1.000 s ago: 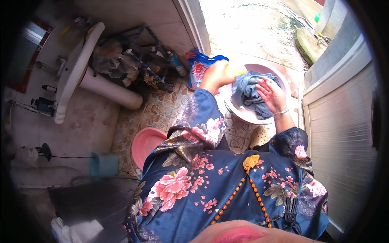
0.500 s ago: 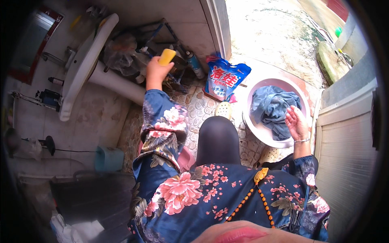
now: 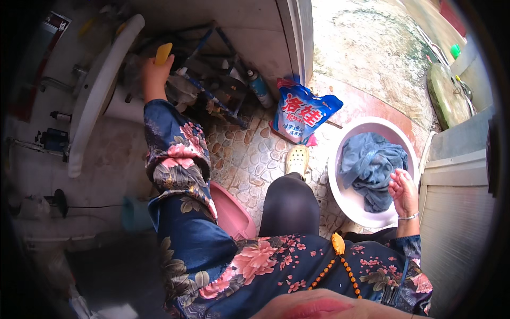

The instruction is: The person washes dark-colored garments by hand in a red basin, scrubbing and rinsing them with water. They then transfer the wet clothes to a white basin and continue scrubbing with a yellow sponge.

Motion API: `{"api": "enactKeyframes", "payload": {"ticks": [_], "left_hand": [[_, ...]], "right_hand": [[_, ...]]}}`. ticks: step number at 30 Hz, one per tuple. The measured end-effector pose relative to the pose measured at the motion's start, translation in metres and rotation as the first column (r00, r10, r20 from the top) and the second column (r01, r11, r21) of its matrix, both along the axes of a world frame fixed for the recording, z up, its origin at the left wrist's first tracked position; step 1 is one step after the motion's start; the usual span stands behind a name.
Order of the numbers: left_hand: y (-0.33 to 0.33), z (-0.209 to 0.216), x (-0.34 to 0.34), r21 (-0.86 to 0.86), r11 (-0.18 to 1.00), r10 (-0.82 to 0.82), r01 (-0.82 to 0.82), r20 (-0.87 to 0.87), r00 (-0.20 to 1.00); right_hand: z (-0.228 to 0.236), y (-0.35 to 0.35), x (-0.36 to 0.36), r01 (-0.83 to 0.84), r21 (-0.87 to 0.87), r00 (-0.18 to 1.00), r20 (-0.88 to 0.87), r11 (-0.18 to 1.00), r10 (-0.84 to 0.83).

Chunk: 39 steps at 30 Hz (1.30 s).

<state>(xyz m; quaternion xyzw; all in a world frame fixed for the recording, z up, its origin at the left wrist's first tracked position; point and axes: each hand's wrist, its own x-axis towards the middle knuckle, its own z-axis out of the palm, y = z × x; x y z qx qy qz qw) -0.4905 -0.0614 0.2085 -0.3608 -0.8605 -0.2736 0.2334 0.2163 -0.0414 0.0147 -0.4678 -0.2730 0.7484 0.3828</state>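
Note:
My left hand is reached out to the far left, near the washbasin, closed around a yellow bar of soap that sticks up past the fingers. On the right, my right hand hovers palm up by the right rim of a pale tub. Its fingers are loosely bent and apart from the thumb, with nothing seen in them. Inside the tub lies a bunched blue-grey cloth, close to the right fingertips. A blue and red bag of washing powder stands on the floor left of the tub.
A white washbasin juts from the left wall. Beyond my left forearm stand a blue metal rack and a spray can. A pink basin sits by my knee. A door panel borders the right side.
My left hand has moved left toward the washbasin with the soap in it. The view has shifted, showing more of the pink basin. My right hand stays by the tub, its fingers more bent.

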Motion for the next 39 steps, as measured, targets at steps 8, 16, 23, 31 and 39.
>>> {"api": "enactKeyframes", "payload": {"ticks": [8,16,23,31,39], "left_hand": [[0.007,0.006,-0.025,-0.306,0.95,0.08,-0.057,0.063,0.995],[0.052,0.01,0.0,-0.378,0.918,0.099,-0.117,-0.065,0.993],[0.049,0.018,0.019,-0.435,0.899,0.036,-0.044,-0.027,0.999],[0.057,-0.002,0.056,-0.35,0.935,-0.074,0.06,-0.026,0.997],[0.069,-0.109,0.179,-0.046,0.824,-0.565,0.565,0.008,0.825]], "right_hand": [[0.024,-0.011,0.001,-0.045,0.032,0.999,0.031,0.998,0.044],[0.054,-0.026,-0.012,-0.117,0.071,0.992,0.063,0.991,0.112],[0.056,-0.028,-0.013,-0.112,0.057,0.991,0.075,0.992,0.108],[0.051,-0.032,-0.007,-0.029,0.082,0.999,0.03,0.996,0.026],[0.002,0.011,0.018,0.139,0.138,0.975,-0.192,0.981,-0.112]]}}
